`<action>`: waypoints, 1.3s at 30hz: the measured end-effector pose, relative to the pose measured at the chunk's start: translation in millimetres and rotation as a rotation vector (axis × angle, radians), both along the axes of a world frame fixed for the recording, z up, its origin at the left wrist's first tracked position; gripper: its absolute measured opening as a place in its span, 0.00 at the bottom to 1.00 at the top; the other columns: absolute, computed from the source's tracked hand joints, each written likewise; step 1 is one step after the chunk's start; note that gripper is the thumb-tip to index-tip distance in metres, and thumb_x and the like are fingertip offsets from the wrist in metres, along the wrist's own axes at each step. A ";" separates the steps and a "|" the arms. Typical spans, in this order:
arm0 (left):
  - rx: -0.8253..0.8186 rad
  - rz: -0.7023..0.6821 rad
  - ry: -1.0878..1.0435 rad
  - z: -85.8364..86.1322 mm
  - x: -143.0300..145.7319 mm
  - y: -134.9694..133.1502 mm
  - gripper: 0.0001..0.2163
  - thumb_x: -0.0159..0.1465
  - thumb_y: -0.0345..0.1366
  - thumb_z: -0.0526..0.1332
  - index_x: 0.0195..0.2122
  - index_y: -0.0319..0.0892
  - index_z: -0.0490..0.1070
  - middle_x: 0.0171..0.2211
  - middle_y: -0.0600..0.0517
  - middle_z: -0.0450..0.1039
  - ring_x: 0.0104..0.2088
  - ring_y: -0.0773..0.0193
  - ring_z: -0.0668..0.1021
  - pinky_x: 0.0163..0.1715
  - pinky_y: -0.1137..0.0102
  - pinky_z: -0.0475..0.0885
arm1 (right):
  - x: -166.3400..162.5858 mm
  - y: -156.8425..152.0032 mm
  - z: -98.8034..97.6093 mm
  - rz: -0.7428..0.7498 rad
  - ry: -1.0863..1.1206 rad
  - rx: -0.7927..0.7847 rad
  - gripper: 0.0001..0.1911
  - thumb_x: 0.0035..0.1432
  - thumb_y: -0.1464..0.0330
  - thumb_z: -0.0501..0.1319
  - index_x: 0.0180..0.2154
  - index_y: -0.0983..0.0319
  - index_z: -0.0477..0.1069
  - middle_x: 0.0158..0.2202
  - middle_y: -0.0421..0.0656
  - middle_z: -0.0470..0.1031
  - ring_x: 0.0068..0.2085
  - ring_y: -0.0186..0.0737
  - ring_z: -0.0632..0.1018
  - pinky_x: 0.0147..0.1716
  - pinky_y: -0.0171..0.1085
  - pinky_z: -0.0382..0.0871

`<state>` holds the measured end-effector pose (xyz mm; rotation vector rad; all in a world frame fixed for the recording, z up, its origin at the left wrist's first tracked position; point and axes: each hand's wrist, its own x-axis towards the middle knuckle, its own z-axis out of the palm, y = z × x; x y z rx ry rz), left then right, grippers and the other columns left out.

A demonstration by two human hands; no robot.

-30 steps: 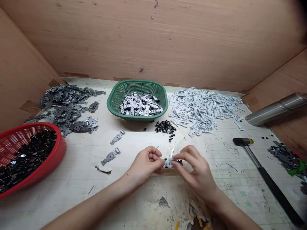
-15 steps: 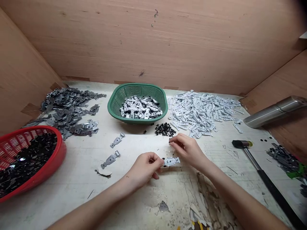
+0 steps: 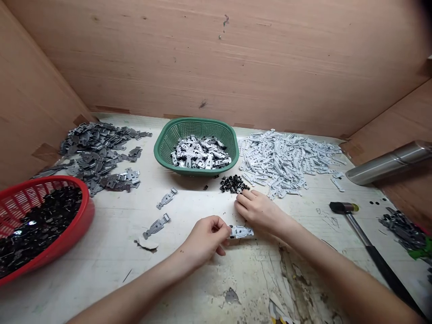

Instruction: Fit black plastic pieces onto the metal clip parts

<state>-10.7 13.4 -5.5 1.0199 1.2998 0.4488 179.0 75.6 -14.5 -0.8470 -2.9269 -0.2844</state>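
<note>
My left hand (image 3: 209, 236) pinches one end of a small, flat white-and-grey toy race car (image 3: 241, 231) between thumb and fingers, just above the table. Dark round bits, like wheels, show at the pinched end. My right hand (image 3: 256, 208) is at the near edge of a heap of tiny black parts (image 3: 233, 183), fingers bent together and pointing down. Whatever its fingertips may hold is hidden. Two loose grey car-shaped pieces (image 3: 157, 226) lie to the left of my left hand.
A green basket (image 3: 196, 172) of white-and-black pieces stands at the back. White pieces (image 3: 286, 157) are heaped to its right, grey pieces (image 3: 101, 153) to its left. A red basket (image 3: 88, 216) holds black parts. A hammer (image 3: 362, 234) and metal cylinder (image 3: 388, 164) are at right.
My right hand has turned over, its fingers now bent down beside the black parts. My left hand still holds the toy race car in nearly the same place. The view has shifted slightly.
</note>
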 end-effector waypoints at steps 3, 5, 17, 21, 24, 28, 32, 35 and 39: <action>0.002 0.001 -0.011 -1.9 0.1 -0.5 0.11 0.56 0.43 0.55 0.25 0.40 0.63 0.23 0.55 0.69 0.18 0.70 0.72 0.19 0.76 0.59 | 5.1 -6.3 -6.8 -0.073 0.127 0.014 0.09 0.57 0.78 0.53 0.32 0.65 0.70 0.31 0.47 0.68 0.32 0.40 0.66 0.28 0.37 0.58; 0.007 -0.001 -0.025 -4.0 -0.4 -0.9 0.11 0.56 0.43 0.56 0.25 0.40 0.63 0.24 0.55 0.69 0.19 0.70 0.72 0.19 0.76 0.59 | 9.9 -14.1 -7.9 -0.160 0.295 -0.057 0.08 0.58 0.75 0.53 0.36 0.65 0.70 0.32 0.46 0.68 0.32 0.39 0.68 0.28 0.36 0.61; 0.027 -0.019 -0.037 -0.5 -1.6 -2.9 0.10 0.57 0.43 0.55 0.27 0.40 0.63 0.26 0.54 0.70 0.20 0.69 0.73 0.22 0.75 0.61 | 17.6 -71.0 6.5 -0.426 0.918 -0.805 0.04 0.56 0.71 0.58 0.33 0.60 0.72 0.31 0.42 0.66 0.28 0.34 0.67 0.22 0.33 0.61; 0.035 -0.002 -0.055 0.7 -0.1 -3.5 0.10 0.57 0.42 0.56 0.26 0.40 0.63 0.26 0.54 0.70 0.21 0.70 0.72 0.22 0.75 0.62 | 17.1 -78.0 4.5 -0.412 0.920 -0.809 0.05 0.55 0.73 0.58 0.34 0.60 0.72 0.31 0.42 0.64 0.27 0.33 0.67 0.22 0.33 0.61; 0.037 0.011 -0.069 3.0 1.0 -3.2 0.10 0.56 0.42 0.56 0.25 0.40 0.63 0.25 0.55 0.69 0.20 0.70 0.72 0.23 0.75 0.64 | 14.3 -82.8 4.2 -0.414 0.922 -0.780 0.05 0.55 0.73 0.58 0.33 0.60 0.71 0.31 0.41 0.64 0.27 0.33 0.67 0.23 0.33 0.62; 0.031 0.020 -0.074 5.2 1.0 -2.8 0.10 0.56 0.42 0.57 0.25 0.41 0.63 0.25 0.55 0.68 0.21 0.70 0.71 0.24 0.74 0.64 | 24.7 -71.6 7.3 -0.434 0.876 -0.770 0.04 0.55 0.69 0.59 0.36 0.59 0.70 0.32 0.42 0.66 0.27 0.34 0.68 0.23 0.34 0.65; 0.022 0.006 -0.064 2.5 -0.5 -2.9 0.11 0.56 0.44 0.56 0.26 0.41 0.63 0.26 0.54 0.69 0.21 0.69 0.72 0.24 0.73 0.63 | 64.1 -27.7 4.5 -0.560 0.625 -0.355 0.07 0.58 0.71 0.54 0.37 0.61 0.70 0.33 0.45 0.67 0.27 0.36 0.69 0.24 0.36 0.66; 0.012 -0.002 -0.046 0.7 -1.2 -2.3 0.12 0.57 0.45 0.56 0.27 0.41 0.62 0.26 0.54 0.70 0.21 0.69 0.72 0.24 0.73 0.62 | 91.7 4.3 0.2 -0.523 0.272 -0.090 0.13 0.55 0.77 0.52 0.40 0.62 0.70 0.36 0.49 0.67 0.35 0.44 0.69 0.26 0.37 0.64; 0.005 -0.018 -0.039 1.5 -2.2 -1.1 0.13 0.57 0.46 0.55 0.27 0.41 0.62 0.27 0.54 0.70 0.22 0.69 0.73 0.24 0.73 0.60 | 98.0 18.4 -3.1 -0.364 0.072 -0.016 0.17 0.52 0.80 0.52 0.43 0.62 0.69 0.41 0.50 0.67 0.39 0.46 0.67 0.27 0.37 0.61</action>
